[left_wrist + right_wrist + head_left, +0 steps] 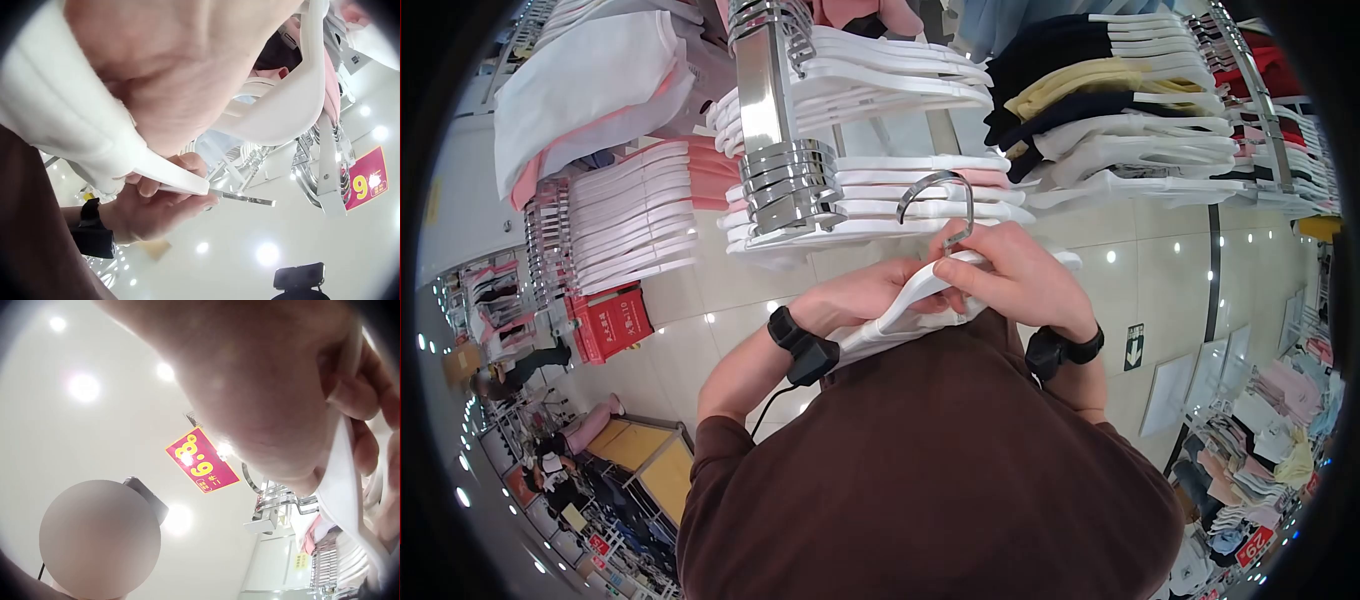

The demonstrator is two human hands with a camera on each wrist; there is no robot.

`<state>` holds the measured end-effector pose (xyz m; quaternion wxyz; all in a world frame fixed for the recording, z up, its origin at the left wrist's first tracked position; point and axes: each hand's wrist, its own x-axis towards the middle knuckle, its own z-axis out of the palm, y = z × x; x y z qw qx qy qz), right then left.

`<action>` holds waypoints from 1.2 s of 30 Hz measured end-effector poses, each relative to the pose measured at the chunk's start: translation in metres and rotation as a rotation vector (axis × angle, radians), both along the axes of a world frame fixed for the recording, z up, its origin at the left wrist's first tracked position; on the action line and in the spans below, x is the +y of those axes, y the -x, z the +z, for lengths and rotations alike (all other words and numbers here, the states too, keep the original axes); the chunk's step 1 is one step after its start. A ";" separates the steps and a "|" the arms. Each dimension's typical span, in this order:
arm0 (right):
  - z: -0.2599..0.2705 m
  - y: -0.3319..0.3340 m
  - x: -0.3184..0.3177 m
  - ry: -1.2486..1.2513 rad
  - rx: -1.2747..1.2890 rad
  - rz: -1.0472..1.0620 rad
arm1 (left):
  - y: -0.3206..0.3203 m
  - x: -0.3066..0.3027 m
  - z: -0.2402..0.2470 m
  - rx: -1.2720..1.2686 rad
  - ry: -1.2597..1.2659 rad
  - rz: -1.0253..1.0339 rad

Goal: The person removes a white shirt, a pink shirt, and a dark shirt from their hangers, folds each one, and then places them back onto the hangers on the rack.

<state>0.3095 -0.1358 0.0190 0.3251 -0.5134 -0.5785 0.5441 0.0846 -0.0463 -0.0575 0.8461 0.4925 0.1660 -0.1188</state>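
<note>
A white hanger (920, 287) with a metal hook (936, 182) is held close to the chest, a white garment (870, 338) hanging on it. The right hand (1025, 275) pinches the hanger near the base of its hook, thumb on top. Behind the hanger's other arm is the left hand (865, 293), its fingertips hidden in part by the hanger and cloth. In the left wrist view the right hand (156, 209) grips the end of the hanger (172, 175). The right wrist view shows fingers (356, 397) around the white hanger (342, 475).
In front, a metal rack bar (762, 90) carries several white hangers (880, 205). Pink garments (715, 172) hang at the left, dark and yellow ones (1060, 90) at the right. A red sign (612, 322) stands low at the left above the tiled floor (750, 280).
</note>
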 end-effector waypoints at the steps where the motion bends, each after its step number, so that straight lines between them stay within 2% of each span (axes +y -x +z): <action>1: 0.001 0.000 0.001 0.048 0.026 0.026 | -0.001 0.002 0.000 0.002 0.001 0.002; 6: 0.001 0.006 0.003 0.099 0.040 0.012 | -0.011 0.002 0.012 -0.048 -0.033 -0.059; 9: -0.005 0.006 0.000 0.069 0.019 -0.007 | -0.012 -0.005 0.002 -0.130 -0.035 -0.014; 14: -0.009 0.007 -0.003 0.059 0.022 -0.048 | -0.014 -0.011 -0.004 -0.110 0.007 0.032; 16: -0.009 0.006 -0.001 0.088 -0.060 -0.043 | -0.014 -0.011 -0.011 -0.106 0.016 0.027; 22: -0.016 0.007 -0.002 -0.030 -0.096 -0.061 | -0.008 -0.022 -0.032 -0.067 -0.104 0.032; 24: -0.017 0.007 0.000 -0.019 -0.116 -0.054 | -0.011 -0.027 -0.033 -0.057 0.129 0.186; 30: -0.009 0.007 0.003 0.043 -0.135 -0.046 | -0.001 -0.025 -0.047 -0.023 0.205 0.174; 36: -0.012 0.007 0.004 0.037 -0.140 -0.035 | -0.002 -0.018 -0.032 0.035 0.126 0.125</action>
